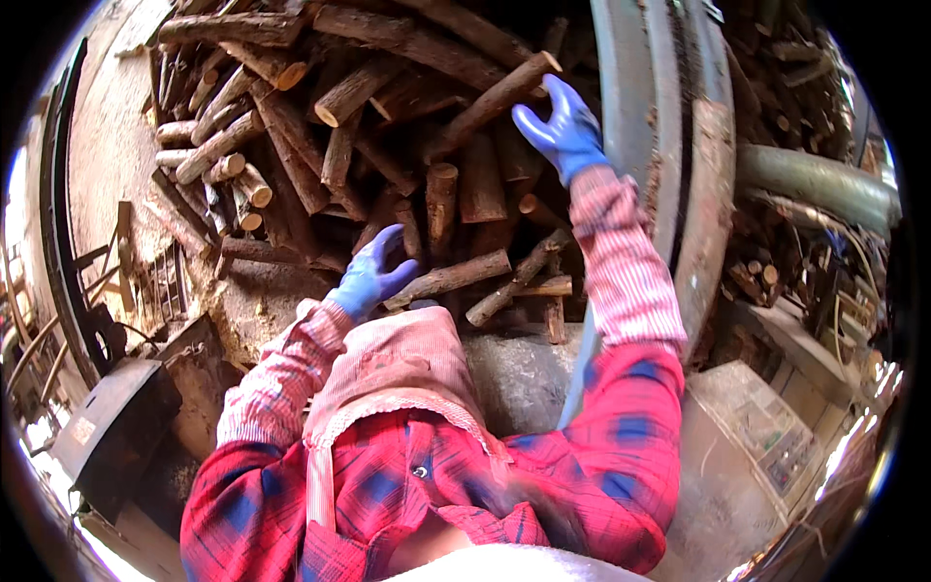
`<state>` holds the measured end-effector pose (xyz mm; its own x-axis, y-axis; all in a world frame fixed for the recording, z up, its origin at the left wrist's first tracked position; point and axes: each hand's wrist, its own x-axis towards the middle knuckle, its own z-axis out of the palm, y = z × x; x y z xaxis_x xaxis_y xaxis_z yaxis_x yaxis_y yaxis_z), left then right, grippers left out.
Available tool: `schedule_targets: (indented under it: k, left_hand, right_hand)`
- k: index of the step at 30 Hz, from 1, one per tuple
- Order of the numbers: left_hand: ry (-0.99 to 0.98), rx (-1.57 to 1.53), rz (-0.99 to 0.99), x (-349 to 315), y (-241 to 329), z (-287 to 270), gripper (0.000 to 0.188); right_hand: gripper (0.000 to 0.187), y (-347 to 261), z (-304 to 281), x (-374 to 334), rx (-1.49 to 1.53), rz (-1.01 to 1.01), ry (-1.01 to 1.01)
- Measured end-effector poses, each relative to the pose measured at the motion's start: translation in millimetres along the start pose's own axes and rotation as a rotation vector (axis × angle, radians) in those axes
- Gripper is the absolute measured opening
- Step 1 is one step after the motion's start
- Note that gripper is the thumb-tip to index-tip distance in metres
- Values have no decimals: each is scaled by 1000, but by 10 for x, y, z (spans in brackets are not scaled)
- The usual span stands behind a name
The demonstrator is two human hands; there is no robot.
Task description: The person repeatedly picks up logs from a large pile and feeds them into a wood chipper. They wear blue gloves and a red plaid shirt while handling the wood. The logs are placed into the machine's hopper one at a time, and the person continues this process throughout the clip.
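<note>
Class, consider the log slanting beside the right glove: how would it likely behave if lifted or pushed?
The log would probably stay stiff, being a thick, straight length of wood. Its rounded sides could let it roll, though neighbouring logs may block it. Its rough bark should give the gloved right hand decent grip.

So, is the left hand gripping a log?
No, the left hand is open, thumb and fingers apart with nothing held between them.

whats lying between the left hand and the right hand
In the head view, logs lie between them, including a short log nearer the left hand than the right hand.
</note>
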<state>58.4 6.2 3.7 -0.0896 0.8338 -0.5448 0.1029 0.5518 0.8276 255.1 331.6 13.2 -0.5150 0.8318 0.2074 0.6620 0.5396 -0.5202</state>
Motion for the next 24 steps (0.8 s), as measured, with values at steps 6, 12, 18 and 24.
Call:
schedule_targets:
  k: [6,12,18,24]
  left_hand:
    - [490,-397,-512,-930,-1933,-754,62]
    - [698,-477,-1105,-2419,-3448,-587,41]
    - [315,-501,-962,-2018,-3408,-262,46]
    - [281,-416,-460,-985,-2702,-119,36]
  right_hand:
    - [80,1561,1451,817,165,623,158]
    - [117,2181,1820,1381,78,647,236]
    - [96,2473,1660,1528,131,693,-124]
    - [52,524,1750,579,451,193,-101]
